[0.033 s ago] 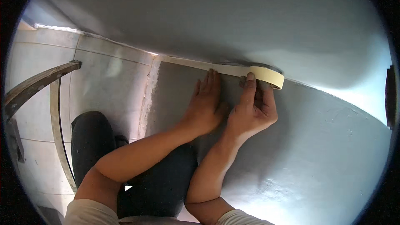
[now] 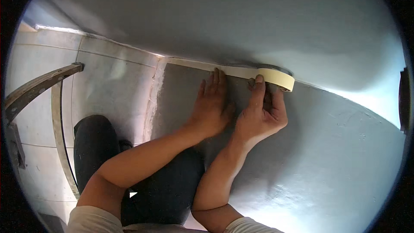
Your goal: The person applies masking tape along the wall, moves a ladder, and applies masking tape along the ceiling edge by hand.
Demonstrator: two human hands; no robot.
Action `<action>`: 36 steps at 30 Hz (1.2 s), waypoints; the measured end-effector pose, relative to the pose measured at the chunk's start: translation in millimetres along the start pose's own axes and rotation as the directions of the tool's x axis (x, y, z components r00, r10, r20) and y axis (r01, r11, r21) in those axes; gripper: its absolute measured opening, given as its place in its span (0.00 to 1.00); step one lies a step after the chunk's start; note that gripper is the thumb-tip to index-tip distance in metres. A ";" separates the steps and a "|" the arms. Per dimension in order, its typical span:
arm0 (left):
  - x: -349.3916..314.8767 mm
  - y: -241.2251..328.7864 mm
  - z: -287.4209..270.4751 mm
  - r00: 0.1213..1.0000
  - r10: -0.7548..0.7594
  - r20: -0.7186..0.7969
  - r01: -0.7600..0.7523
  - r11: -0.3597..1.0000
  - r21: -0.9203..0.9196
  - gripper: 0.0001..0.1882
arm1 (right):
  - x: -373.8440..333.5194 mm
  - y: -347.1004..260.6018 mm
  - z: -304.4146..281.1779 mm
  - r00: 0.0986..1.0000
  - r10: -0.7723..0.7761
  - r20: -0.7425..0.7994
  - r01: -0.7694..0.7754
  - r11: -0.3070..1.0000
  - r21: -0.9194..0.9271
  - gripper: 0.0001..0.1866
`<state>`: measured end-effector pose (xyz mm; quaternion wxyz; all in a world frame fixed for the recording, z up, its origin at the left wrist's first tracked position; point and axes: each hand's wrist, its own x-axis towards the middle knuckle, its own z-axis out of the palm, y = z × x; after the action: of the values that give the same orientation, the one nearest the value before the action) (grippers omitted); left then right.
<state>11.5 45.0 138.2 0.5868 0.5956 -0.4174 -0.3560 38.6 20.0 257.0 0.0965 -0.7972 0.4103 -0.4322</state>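
Observation:
A pale yellow roll of masking tape [image 2: 278, 79] is pinched in my right hand [image 2: 264, 118], thumb in front and the other fingers partly hidden behind and below it. From the roll a strip of tape [image 2: 194, 64] runs left along the top edge of the grey panel [image 2: 181, 90], where it meets the upper grey wall. My left hand [image 2: 211, 103] lies open and flat against the panel, its stretched fingertips touching the strip's lower edge, left of the roll.
Light tiles [image 2: 116, 77] cover the left side, bordered by a rough whitish joint [image 2: 153, 99]. A worn wooden frame [image 2: 43, 82] stands at the far left. My dark-trousered knee [image 2: 97, 138] is bent near the tiles. The grey wall [image 2: 207, 13] rises above.
My left hand has shifted very slightly, its fingertips a little up and to the left along the strip. The right hand and roll hold nearly the same place.

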 end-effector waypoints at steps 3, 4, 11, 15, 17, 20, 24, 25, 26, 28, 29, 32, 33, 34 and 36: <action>2.9 -9.8 -11.7 1.000 -0.006 -0.028 0.003 0.994 -0.114 0.46 | -4.4 -1.9 3.9 1.000 0.020 -0.012 -0.020 1.000 -0.004 0.07; 2.6 -9.7 -10.0 1.000 -0.008 -0.027 0.005 0.993 -0.116 0.46 | -4.7 -2.6 2.3 1.000 0.021 -0.011 -0.021 1.000 -0.006 0.07; 5.8 -3.4 -0.4 0.999 -0.035 -0.040 0.032 0.996 -0.084 0.45 | -5.6 1.8 1.2 1.000 -0.019 -0.024 0.017 0.996 -0.087 0.07; 5.0 -5.4 -0.6 0.998 -0.008 -0.061 0.005 0.999 -0.040 0.46 | -4.4 4.1 1.0 0.998 -0.056 -0.042 0.052 0.994 -0.100 0.07; 5.7 -4.7 -5.0 0.999 -0.010 -0.042 0.008 0.999 -0.048 0.46 | -2.9 6.4 -0.9 0.997 -0.070 -0.024 0.066 0.987 -0.148 0.07; 7.1 -2.1 -10.3 1.000 -0.013 -0.026 0.011 0.998 -0.067 0.47 | -1.3 4.2 -1.6 0.995 -0.095 0.001 0.093 0.974 -0.206 0.07; 7.6 0.2 -10.1 0.999 0.014 -0.041 -0.015 1.000 -0.016 0.47 | -2.3 6.1 -0.9 0.994 -0.111 -0.003 0.108 0.970 -0.217 0.06; 8.3 0.4 -9.6 0.999 0.016 -0.041 -0.017 1.000 -0.018 0.47 | -2.6 5.2 -0.9 0.993 -0.114 -0.005 0.110 0.970 -0.218 0.06; 9.0 0.4 -9.4 0.998 0.047 -0.040 -0.046 0.999 0.021 0.47 | -3.3 3.1 -0.4 0.997 -0.077 -0.018 0.072 0.978 -0.195 0.07; 11.6 1.3 -10.4 0.996 0.078 -0.039 -0.076 0.995 0.062 0.47 | -4.2 0.4 -0.5 0.999 -0.039 -0.032 0.033 0.985 -0.170 0.07; 13.5 2.3 -11.4 0.995 0.095 -0.021 -0.093 0.992 0.082 0.47 | -5.0 -0.5 -0.9 0.999 -0.025 -0.022 0.021 0.988 -0.155 0.07; 13.9 4.9 -16.5 0.993 0.118 -0.023 -0.116 0.991 0.069 0.46 | -5.0 0.4 -2.1 1.000 -0.017 -0.005 0.017 0.990 -0.139 0.07; 13.7 5.0 -17.4 0.991 0.123 -0.044 -0.122 0.992 0.035 0.46 | -4.8 1.0 -2.3 1.000 -0.024 0.003 0.024 0.990 -0.138 0.07; 14.3 5.0 -16.4 0.991 0.123 -0.044 -0.122 0.992 0.035 0.46 | -4.2 0.5 -2.4 1.000 -0.024 0.003 0.024 0.990 -0.138 0.07; 15.6 4.3 -13.9 0.986 0.150 -0.070 -0.149 0.989 0.016 0.47 | -3.3 -1.2 -2.2 0.999 -0.048 -0.004 0.047 0.986 -0.160 0.07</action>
<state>30.1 36.5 144.3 0.6232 0.5780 -0.4417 -0.2871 36.7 23.6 256.9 0.0204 -0.8103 0.4247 -0.4033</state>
